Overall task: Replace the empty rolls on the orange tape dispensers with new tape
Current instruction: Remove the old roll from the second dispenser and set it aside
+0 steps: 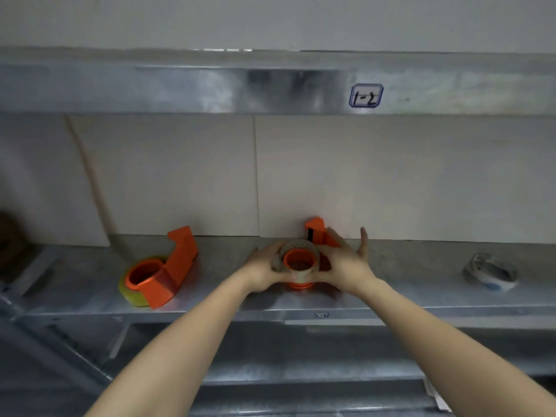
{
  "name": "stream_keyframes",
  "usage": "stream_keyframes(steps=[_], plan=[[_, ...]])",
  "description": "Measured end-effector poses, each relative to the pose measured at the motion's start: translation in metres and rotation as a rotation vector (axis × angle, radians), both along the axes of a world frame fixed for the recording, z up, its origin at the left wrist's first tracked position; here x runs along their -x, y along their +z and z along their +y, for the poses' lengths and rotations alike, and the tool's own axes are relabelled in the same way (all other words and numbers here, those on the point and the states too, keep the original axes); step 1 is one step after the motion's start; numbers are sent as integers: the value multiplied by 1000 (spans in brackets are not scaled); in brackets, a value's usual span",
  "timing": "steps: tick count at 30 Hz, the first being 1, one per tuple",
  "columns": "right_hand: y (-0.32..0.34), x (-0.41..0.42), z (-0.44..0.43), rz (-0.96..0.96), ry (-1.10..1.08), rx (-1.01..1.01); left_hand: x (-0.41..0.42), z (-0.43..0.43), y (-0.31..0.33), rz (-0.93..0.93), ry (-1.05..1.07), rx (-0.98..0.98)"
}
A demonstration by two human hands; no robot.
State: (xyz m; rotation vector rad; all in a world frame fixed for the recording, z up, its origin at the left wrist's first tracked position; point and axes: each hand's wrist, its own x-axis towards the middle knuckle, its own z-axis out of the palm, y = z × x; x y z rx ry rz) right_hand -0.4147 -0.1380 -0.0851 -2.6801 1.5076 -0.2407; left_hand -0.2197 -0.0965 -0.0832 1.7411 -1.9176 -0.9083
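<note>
Two orange tape dispensers lie on a metal shelf (240, 302). The left dispenser (168, 266) carries a yellowish tape roll (129, 291) on its hub. The second dispenser (316, 233) sits in the middle, mostly hidden behind my hands. A greyish-brown roll (296, 246) sits tilted around its orange hub (301, 260). My left hand (261, 270) grips the roll's left side. My right hand (346, 263) holds the roll and dispenser from the right, with some fingers spread upward.
A loose white-and-blue tape roll (490, 273) lies on the shelf to the right. An upper metal shelf beam with a "1-2" label (365, 95) runs overhead. Beige panels back the shelf. A dark object (9, 236) sits at the far left edge.
</note>
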Motion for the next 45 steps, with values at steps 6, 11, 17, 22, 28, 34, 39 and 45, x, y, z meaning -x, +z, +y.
stream_keyframes(steps=[6, 11, 17, 22, 28, 34, 39, 45], plan=[[56, -1, 3, -167, -6, -8, -5, -7, 51, -44, 55, 40], [94, 42, 6, -237, -80, -5, 34, -21, 97, -43, -37, 123], [104, 141, 12, -261, -200, 61, 129, -37, 107, -18, -128, 177], [100, 258, 15, -308, -283, 64, 247, -48, 106, -26, -220, 218], [84, 400, 11, -236, -321, -3, 386, -57, 84, 56, -256, 167], [79, 495, -16, -184, -304, -69, 483, -81, 65, 99, -222, 80], [60, 539, -58, -145, -297, -162, 532, -116, 35, 96, -188, 39], [18, 569, -117, -134, -276, -311, 561, -149, 9, 69, -166, -46]])
